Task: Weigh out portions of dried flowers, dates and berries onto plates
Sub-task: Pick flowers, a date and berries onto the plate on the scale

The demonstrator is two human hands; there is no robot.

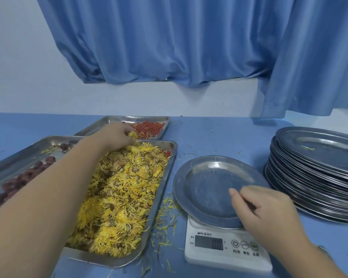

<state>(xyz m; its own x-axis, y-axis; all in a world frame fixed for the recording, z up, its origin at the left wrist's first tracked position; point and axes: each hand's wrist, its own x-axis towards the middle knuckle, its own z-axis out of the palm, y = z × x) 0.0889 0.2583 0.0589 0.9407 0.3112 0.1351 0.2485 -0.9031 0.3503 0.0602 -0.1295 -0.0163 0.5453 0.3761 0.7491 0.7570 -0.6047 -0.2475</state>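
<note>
Bare left forearm runs diagonally over the trays; left hand (119,137) at the far end of the middle tray, fingers curled tight round a clump of dried yellow flowers (125,197). Flowers are stringy, thin-petalled, matted, with brownish centres, filling the shallow rectangular stainless steel tray (100,259) almost to its rim. A few red bits in its far right corner.

Right hand (269,215) at the near right edge of the round shiny steel plate (209,187): thumb laid on the plate's upper face, fingers curled at the rim, pinching it. Plate is shallow with a flat wide rim and nothing on it, and sits on the small white plastic digital scale (225,249). Grey display too blurred to read; three round buttons beside it.

Left of the flower tray, touching it, a second steel tray (18,155) with wrinkled dark red dates (22,181). Behind both, a third steel tray (117,119) with small bright red berries (149,127).

Tall stack of matching steel plates (313,177) right of the scale, slightly fanned, one yellow petal on the top plate.

Loose yellow petals (165,209) scattered on the smooth blue tabletop (209,133) between flower tray and scale. Pleated blue curtain (169,47) against a plain white wall (18,57) behind
</note>
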